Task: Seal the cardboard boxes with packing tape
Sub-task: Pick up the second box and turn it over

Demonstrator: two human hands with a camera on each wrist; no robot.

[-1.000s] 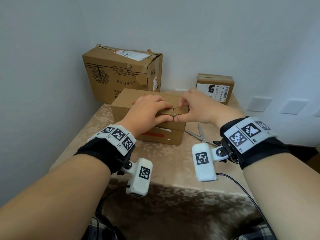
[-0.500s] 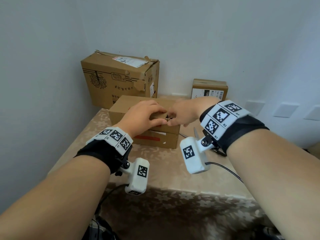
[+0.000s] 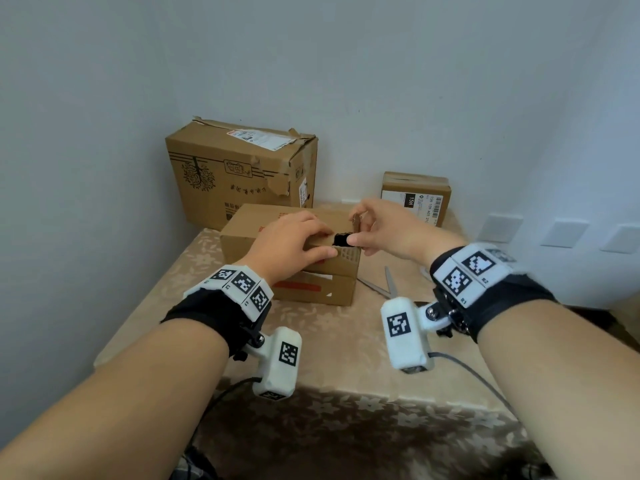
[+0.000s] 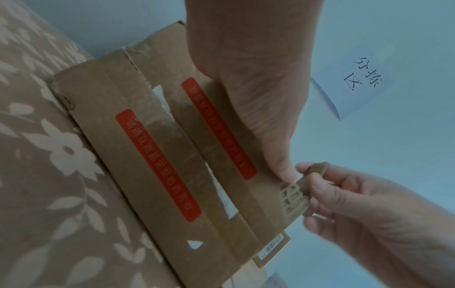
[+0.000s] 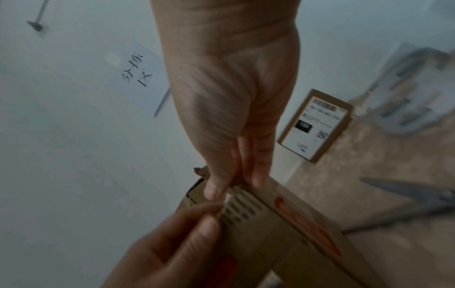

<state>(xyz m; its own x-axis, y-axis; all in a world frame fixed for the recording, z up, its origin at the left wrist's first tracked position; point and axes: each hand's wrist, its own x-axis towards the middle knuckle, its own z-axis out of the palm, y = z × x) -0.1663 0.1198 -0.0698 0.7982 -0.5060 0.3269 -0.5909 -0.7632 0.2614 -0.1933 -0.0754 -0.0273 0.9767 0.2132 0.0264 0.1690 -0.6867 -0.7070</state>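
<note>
1. Pinch grip, right hand (image 3: pixel 388 230): thumb and fingertips closed on a torn cardboard scrap (image 3: pixel 356 221) at the near right top corner of the flat box (image 3: pixel 311 289). Scrap is lifted clear of the surface; a dark hole (image 3: pixel 341 240) shows at the corner beneath it.
2. Left hand (image 3: pixel 291 244) lies over the top of the flat box with the thumb down the front face and fingers curled over the edge, right beside the hole. Judged a brace, so the box stays put while the other hand pulls at the corner.
3. Left wrist view: exposed corrugation (image 4: pixel 293 196) at that corner, face paper peeled off.
4. Flat box sits mid-table on the floral tablecloth (image 3: pixel 329 341), front face with red labels toward the person.
5. Tall box (image 3: pixel 221 174) stands behind it against the wall, its top flaps ragged; small box (image 3: pixel 420 192) is back right, apart from both.
6. Scissors (image 3: pixel 389 285) lie on the cloth just right of the flat box, within reach for cutting.
7. No tape roll visible in any view.
8. Judgement: corner clean-up ahead of taping; sealing of this box not yet begun.
</note>
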